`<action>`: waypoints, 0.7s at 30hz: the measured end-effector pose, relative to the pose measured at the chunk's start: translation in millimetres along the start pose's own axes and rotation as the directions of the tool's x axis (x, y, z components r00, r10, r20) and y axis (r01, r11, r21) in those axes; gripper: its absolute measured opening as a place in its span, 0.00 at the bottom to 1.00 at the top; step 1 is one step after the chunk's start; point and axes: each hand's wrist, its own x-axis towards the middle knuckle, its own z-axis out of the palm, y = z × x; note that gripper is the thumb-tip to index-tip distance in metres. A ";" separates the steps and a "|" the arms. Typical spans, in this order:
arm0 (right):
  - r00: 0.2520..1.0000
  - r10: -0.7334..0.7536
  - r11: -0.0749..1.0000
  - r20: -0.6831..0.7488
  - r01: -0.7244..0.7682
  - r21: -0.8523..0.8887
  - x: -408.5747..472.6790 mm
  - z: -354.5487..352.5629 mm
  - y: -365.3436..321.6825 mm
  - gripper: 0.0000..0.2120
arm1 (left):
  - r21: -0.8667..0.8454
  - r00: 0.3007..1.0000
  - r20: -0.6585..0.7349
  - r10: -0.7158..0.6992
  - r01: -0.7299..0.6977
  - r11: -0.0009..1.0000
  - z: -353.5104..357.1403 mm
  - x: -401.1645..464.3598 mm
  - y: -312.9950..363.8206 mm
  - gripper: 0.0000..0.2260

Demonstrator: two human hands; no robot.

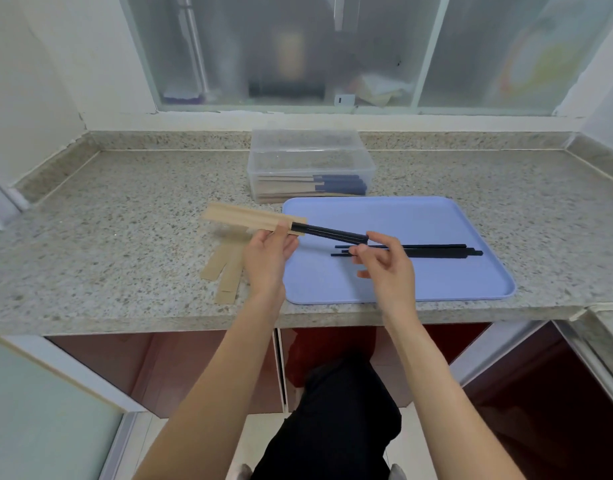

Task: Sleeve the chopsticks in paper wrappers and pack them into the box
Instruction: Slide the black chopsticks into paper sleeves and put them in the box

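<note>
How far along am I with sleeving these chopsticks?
Done: several sleeved pairs lie in the clear box. In hand: your left hand holds a paper wrapper while your right hand holds the black chopsticks going into it. Left: loose chopsticks on the blue tray, and empty wrappers on the counter.

One head-worn view looks forward and down, close over the countertop [125, 209].

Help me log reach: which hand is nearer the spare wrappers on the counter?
Left. The left hand is just right of the spare wrappers; the right hand is farther right, over the blue tray.
</note>
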 end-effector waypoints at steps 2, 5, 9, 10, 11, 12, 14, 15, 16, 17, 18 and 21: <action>0.997 0.073 0.996 -0.010 -0.073 0.060 15.7 -2.5 -6.7 0.07 | 0.041 0.996 0.076 0.039 -0.042 0.998 10.5 10.4 10.0 0.08; 0.994 0.103 0.992 0.030 -0.105 0.064 43.8 -4.3 -16.9 0.04 | 0.085 0.977 0.183 0.106 -0.124 0.989 35.5 30.1 29.9 0.09; 0.999 0.043 0.994 0.026 -0.045 0.100 96.3 -1.7 -35.2 0.03 | 0.088 0.961 0.252 0.113 -0.140 0.986 78.7 70.0 52.7 0.05; 0.999 0.036 0.994 0.003 -0.036 0.106 112.7 -0.6 -39.7 0.03 | 0.113 0.960 0.266 0.091 -0.125 0.986 86.7 83.1 55.8 0.06; 0.999 0.031 0.995 -0.030 -0.028 0.097 131.1 0.3 -43.3 0.03 | 0.172 0.957 0.283 0.056 -0.108 0.979 92.7 97.8 58.7 0.07; 0.998 0.031 0.997 -0.064 -0.026 0.071 151.2 1.1 -45.4 0.03 | 0.268 0.952 0.305 0.007 -0.093 0.959 96.1 113.7 61.1 0.10; 0.995 0.006 0.998 -0.103 -0.013 -0.066 193.0 3.0 -44.5 0.06 | 0.526 0.940 0.339 -0.047 -0.148 0.837 93.9 148.1 61.6 0.13; 0.994 -0.014 0.986 -0.106 -0.003 -0.164 207.0 2.0 -41.4 0.08 | 0.633 0.934 0.356 -0.035 -0.213 0.744 88.3 159.9 59.2 0.12; 0.994 -0.032 0.970 -0.102 0.006 -0.245 233.1 7.3 -39.0 0.10 | 0.706 0.927 0.375 -0.001 -0.285 0.648 88.0 181.7 61.2 0.12; 0.995 -0.037 0.952 -0.097 0.005 -0.307 242.3 7.4 -36.4 0.10 | 0.764 0.919 0.394 0.027 -0.344 0.545 83.2 189.8 60.2 0.12; 0.995 -0.044 0.932 -0.086 0.010 -0.362 250.6 9.3 -34.5 0.10 | 0.812 0.911 0.410 0.052 -0.390 0.433 79.5 197.0 60.8 0.12; 1.000 -0.024 0.853 -0.007 0.017 -0.521 279.5 26.1 -22.1 0.09 | 0.884 0.895 0.444 0.043 -0.446 0.138 74.8 225.6 58.3 0.12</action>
